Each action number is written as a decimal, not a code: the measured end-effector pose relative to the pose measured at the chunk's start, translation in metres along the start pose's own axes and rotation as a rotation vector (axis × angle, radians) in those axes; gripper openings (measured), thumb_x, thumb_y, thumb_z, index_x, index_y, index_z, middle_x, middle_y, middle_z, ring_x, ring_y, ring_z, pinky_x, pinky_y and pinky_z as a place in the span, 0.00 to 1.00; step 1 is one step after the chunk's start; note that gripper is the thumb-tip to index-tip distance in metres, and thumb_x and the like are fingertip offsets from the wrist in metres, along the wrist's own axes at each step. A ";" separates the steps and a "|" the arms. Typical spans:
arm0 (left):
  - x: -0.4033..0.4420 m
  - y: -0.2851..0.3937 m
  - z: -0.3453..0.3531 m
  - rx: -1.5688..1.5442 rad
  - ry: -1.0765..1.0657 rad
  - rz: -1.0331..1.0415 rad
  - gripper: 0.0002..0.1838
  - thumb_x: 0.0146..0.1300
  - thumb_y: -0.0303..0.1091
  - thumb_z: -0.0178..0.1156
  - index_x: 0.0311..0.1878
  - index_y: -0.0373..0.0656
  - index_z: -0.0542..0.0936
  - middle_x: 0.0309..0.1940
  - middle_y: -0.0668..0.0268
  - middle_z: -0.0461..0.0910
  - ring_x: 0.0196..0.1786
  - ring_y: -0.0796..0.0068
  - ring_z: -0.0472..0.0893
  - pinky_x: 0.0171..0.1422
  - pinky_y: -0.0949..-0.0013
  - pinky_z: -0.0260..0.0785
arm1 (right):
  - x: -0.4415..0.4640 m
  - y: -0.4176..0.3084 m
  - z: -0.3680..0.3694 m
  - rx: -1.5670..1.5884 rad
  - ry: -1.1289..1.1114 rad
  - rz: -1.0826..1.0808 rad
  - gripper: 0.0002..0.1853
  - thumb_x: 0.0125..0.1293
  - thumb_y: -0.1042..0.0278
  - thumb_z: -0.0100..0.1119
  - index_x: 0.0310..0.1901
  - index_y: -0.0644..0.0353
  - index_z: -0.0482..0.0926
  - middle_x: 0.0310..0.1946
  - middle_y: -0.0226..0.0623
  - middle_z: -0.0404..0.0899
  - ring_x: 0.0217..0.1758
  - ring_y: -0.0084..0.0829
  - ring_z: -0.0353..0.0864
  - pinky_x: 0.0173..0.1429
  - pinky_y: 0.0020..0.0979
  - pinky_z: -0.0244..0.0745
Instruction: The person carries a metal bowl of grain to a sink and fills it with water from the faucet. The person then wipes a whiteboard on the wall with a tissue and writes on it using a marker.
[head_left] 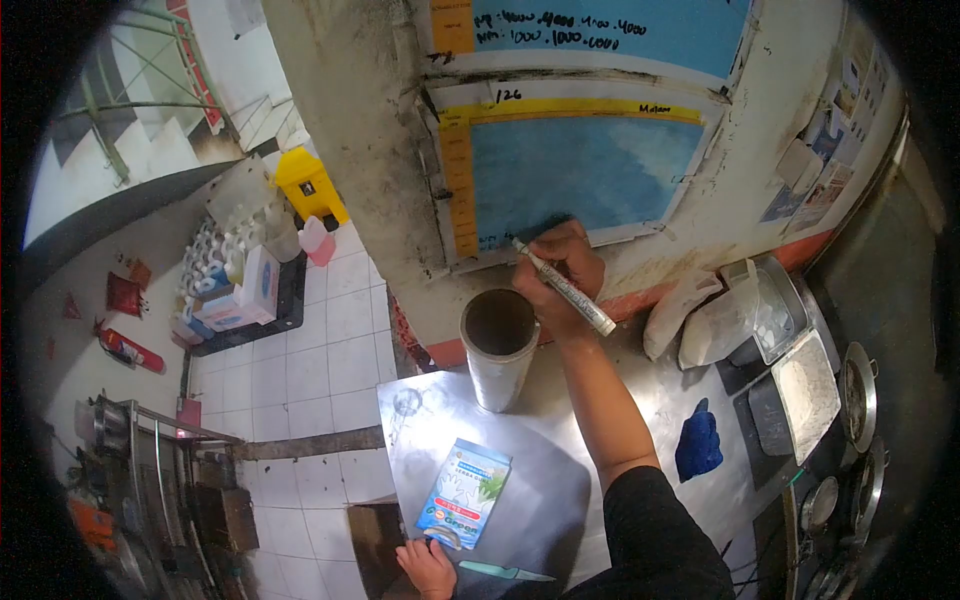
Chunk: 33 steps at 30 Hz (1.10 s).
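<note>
My right hand (562,275) is closed round a white marker pen (568,290), its tip at the lower left of a blue sheet (585,175) on the wall. Small dark writing shows beside the tip. Below and left of this hand, a tall white cylinder (497,365) stands on the metal table (410,400). My left hand (427,568) rests at the table's near edge, by the bottom of a blue and white packet (466,493); its fingers look bent, and what they hold, if anything, is unclear. A knife with a pale green handle (500,571) lies beside it.
A blue cloth (699,441) lies on the table's right part. Behind it are filled plastic bags (722,325) and metal trays (798,395). On the left are a yellow bin (310,184), bottles and boxes (240,290), a fire extinguisher (132,350) and a metal rack (190,430).
</note>
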<state>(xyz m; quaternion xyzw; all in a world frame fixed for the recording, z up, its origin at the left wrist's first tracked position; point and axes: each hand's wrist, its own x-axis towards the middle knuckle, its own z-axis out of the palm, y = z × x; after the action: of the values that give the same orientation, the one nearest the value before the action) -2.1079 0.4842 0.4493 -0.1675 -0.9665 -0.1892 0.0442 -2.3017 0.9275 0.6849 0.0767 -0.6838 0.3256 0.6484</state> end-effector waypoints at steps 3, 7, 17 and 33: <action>-0.002 -0.003 0.002 0.008 -0.013 -0.006 0.13 0.71 0.39 0.55 0.44 0.37 0.79 0.45 0.50 0.78 0.50 0.44 0.73 0.57 0.45 0.63 | -0.002 0.004 -0.005 0.072 -0.032 -0.028 0.14 0.49 0.84 0.66 0.36 0.58 0.76 0.31 0.36 0.80 0.35 0.31 0.75 0.42 0.31 0.71; -0.002 -0.001 0.002 0.004 -0.011 -0.014 0.13 0.72 0.39 0.55 0.45 0.37 0.79 0.45 0.50 0.78 0.50 0.43 0.73 0.58 0.44 0.63 | -0.006 0.010 -0.007 0.038 0.058 -0.027 0.15 0.48 0.82 0.69 0.37 0.55 0.77 0.32 0.35 0.82 0.33 0.36 0.77 0.43 0.36 0.74; -0.002 -0.002 0.004 0.024 0.015 0.005 0.13 0.71 0.39 0.55 0.45 0.37 0.79 0.44 0.50 0.77 0.49 0.42 0.73 0.56 0.44 0.64 | -0.002 0.010 -0.005 0.032 -0.005 -0.061 0.14 0.50 0.85 0.67 0.37 0.58 0.77 0.32 0.34 0.82 0.36 0.31 0.75 0.44 0.31 0.71; 0.004 0.008 -0.005 -0.027 0.062 0.038 0.13 0.70 0.38 0.56 0.43 0.36 0.79 0.40 0.49 0.75 0.44 0.42 0.72 0.51 0.43 0.63 | -0.006 0.012 -0.008 0.053 0.000 -0.013 0.13 0.52 0.83 0.68 0.37 0.59 0.77 0.33 0.34 0.80 0.37 0.30 0.75 0.44 0.31 0.70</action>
<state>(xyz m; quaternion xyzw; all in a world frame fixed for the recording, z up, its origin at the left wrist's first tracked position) -2.1083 0.4906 0.4575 -0.1804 -0.9587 -0.2065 0.0757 -2.3004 0.9400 0.6748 0.0982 -0.6747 0.3392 0.6482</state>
